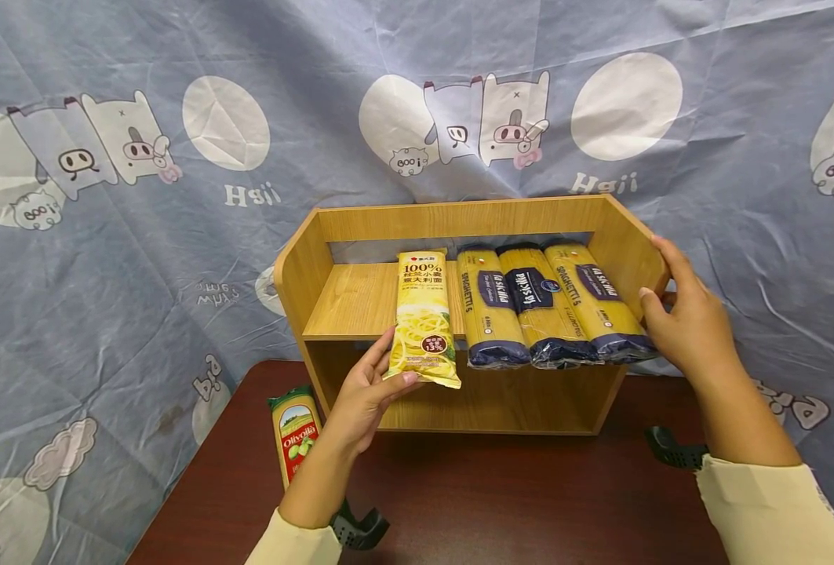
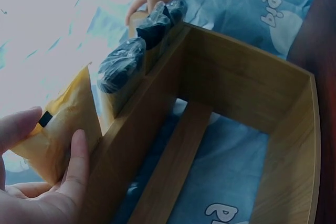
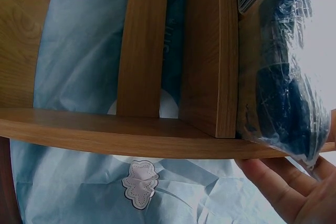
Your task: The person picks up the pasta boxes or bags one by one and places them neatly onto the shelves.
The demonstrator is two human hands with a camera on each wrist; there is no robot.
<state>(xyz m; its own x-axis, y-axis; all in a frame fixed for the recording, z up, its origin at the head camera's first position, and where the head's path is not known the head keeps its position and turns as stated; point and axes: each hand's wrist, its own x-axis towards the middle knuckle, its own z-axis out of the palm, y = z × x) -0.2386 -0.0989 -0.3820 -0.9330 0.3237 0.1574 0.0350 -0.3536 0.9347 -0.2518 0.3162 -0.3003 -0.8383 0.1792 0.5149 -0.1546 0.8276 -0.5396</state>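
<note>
My left hand (image 1: 365,398) holds the lower end of a yellow pasta packet (image 1: 424,314), thumb on the front and fingers beneath. The packet leans on the upper board of a wooden two-tier shelf (image 1: 346,294); in the left wrist view its end (image 2: 71,124) juts past the board edge. My right hand (image 1: 695,318) grips the shelf's right side panel (image 1: 628,243), beside the spaghetti packs. Three spaghetti packs with dark blue ends, a left one (image 1: 490,306), a middle one (image 1: 540,302) and a right one (image 1: 596,298), lie side by side on the upper board.
A red-labelled Olivoila pasta pack (image 1: 295,431) lies on the dark red table (image 1: 515,494), left of the shelf and partly behind my left forearm. Behind the shelf hangs a blue-grey printed cloth (image 1: 304,94). The lower compartment (image 1: 529,400) opens toward me.
</note>
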